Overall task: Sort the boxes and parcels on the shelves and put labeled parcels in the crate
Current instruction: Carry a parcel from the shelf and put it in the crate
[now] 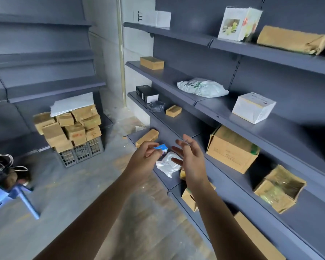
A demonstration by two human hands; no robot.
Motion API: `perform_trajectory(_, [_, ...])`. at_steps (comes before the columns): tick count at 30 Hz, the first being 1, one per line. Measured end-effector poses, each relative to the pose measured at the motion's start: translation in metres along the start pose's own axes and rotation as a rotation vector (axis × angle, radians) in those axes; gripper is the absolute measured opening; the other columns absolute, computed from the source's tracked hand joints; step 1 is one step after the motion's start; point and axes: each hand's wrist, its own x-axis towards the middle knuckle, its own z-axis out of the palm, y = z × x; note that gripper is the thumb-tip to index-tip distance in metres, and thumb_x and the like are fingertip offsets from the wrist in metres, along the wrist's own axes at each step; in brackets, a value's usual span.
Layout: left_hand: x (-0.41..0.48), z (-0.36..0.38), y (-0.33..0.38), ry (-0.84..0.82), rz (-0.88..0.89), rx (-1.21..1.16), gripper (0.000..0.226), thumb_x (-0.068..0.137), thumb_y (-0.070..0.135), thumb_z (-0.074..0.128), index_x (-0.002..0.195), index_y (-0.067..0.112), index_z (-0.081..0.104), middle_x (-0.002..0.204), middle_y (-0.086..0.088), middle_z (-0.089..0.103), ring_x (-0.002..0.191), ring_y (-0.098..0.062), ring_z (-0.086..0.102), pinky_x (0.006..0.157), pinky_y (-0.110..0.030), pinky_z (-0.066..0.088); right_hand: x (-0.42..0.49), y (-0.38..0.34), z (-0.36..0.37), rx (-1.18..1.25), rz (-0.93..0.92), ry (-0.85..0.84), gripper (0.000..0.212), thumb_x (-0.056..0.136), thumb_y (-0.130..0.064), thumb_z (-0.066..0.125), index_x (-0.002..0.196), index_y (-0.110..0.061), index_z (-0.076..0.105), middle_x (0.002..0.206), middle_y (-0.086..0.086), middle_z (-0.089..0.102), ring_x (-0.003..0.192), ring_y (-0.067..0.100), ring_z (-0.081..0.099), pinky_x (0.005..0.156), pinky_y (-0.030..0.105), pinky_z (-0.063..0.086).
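head view: a white plastic parcel lies at the front edge of a low grey shelf, and everything here is placed from it. the left hand hangs just left of the parcel, its fingers curled, with the thumb and fingertips pinching the near edge of a small blue box. that box sits just above the parcel, and whether it touches the parcel cannot be told. the right hand hovers over the parcel's right side with its fingers spread and straight, holding nothing.

a brown box lies on the same shelf just beyond the parcel, behind the left hand. a large brown carton stands to the parcel's right, and an open carton lies farther right. one shelf up from the parcel are a small brown box and a black box. higher up and to the right are a green-printed plastic bag and a white box.

the dark crate stands on the floor well to the parcel's left, with a stack of brown boxes piled on it.
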Motion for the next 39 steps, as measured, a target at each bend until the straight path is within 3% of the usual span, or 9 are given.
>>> perform_trajectory(3, [0.056,-0.029,-0.015,-0.022,0.002,0.013,0.023,0.097,0.016,0.057,0.12,0.013,0.06,0.096,0.014,0.063,0.086,0.004,0.061,0.09,-0.03,0.05,0.044,0.014,0.034,-0.062,-0.032,-0.004,0.013,0.105,-0.024,0.044,0.105,-0.03,0.056,0.078,-0.02,0.073,0.086,0.006,0.07,0.076,0.031,0.056])
perform_trajectory(8, [0.16,-0.088,-0.028,-0.064,-0.003,-0.002,0.02,0.096,0.018,0.058,0.116,0.016,0.06,0.095,0.015,0.063,0.089,0.0,0.06,0.093,-0.035,0.051,0.12,0.04,0.101,-0.074,-0.029,0.097,0.018,0.103,-0.021,0.049,0.117,-0.026,0.058,0.107,-0.006,0.068,0.097,0.01,0.071,0.084,0.039,0.056])
perform_trajectory(14, [0.272,-0.151,-0.023,-0.15,-0.014,-0.033,0.015,0.094,0.017,0.059,0.109,0.018,0.061,0.106,-0.005,0.067,0.094,-0.016,0.063,0.081,-0.031,0.048,0.196,0.053,0.17,-0.119,-0.038,0.205,0.023,0.105,-0.022,0.045,0.126,-0.02,0.054,0.115,-0.003,0.064,0.093,0.006,0.07,0.081,0.035,0.057])
perform_trajectory(16, [0.304,-0.159,-0.023,-0.19,-0.021,-0.041,0.01,0.09,0.022,0.063,0.101,0.024,0.061,0.106,-0.005,0.067,0.098,-0.019,0.065,0.085,-0.036,0.051,0.218,0.058,0.181,-0.121,-0.028,0.241,0.027,0.105,-0.022,0.044,0.13,-0.018,0.053,0.118,-0.002,0.063,0.097,0.007,0.068,0.083,0.037,0.057])
perform_trajectory(19, [0.347,-0.158,-0.024,-0.229,-0.029,-0.019,0.016,0.078,0.031,0.068,0.092,0.027,0.061,0.098,0.004,0.066,0.089,-0.013,0.062,0.091,-0.042,0.052,0.253,0.069,0.194,-0.115,-0.011,0.292,0.025,0.105,-0.02,0.044,0.129,-0.019,0.052,0.114,-0.002,0.063,0.096,0.007,0.068,0.085,0.038,0.056])
perform_trajectory(22, [0.393,-0.148,-0.029,-0.265,-0.041,0.031,0.011,0.089,0.021,0.066,0.099,0.021,0.062,0.093,0.011,0.061,0.087,-0.012,0.06,0.092,-0.043,0.052,0.291,0.088,0.198,-0.117,0.015,0.34,0.027,0.105,-0.02,0.046,0.13,-0.018,0.053,0.115,-0.001,0.062,0.096,0.008,0.068,0.079,0.031,0.056])
perform_trajectory(29, [0.518,-0.104,-0.04,-0.38,-0.033,0.141,0.008,0.093,0.023,0.061,0.101,0.026,0.06,0.102,0.005,0.064,0.092,-0.013,0.063,0.095,-0.044,0.053,0.402,0.133,0.174,-0.148,0.05,0.431,0.029,0.104,-0.019,0.046,0.133,-0.015,0.051,0.123,0.007,0.059,0.095,0.01,0.066,0.063,0.017,0.055])
perform_trajectory(37, [0.638,-0.064,-0.063,-0.503,-0.107,0.282,0.026,0.092,0.028,0.061,0.117,0.019,0.062,0.109,0.002,0.064,0.102,-0.017,0.063,0.095,-0.043,0.053,0.506,0.197,0.156,-0.252,0.226,0.492,0.035,0.105,-0.022,0.045,0.139,-0.013,0.047,0.122,0.003,0.056,0.103,0.021,0.064,0.08,0.036,0.057])
perform_trajectory(39, [0.661,-0.054,-0.071,-0.551,-0.126,0.31,0.025,0.089,0.032,0.061,0.11,0.019,0.062,0.108,0.0,0.063,0.101,-0.018,0.062,0.096,-0.041,0.052,0.523,0.212,0.157,-0.294,0.265,0.477,0.035,0.104,-0.024,0.047,0.138,-0.015,0.048,0.121,0.0,0.055,0.104,0.02,0.063,0.085,0.04,0.057])
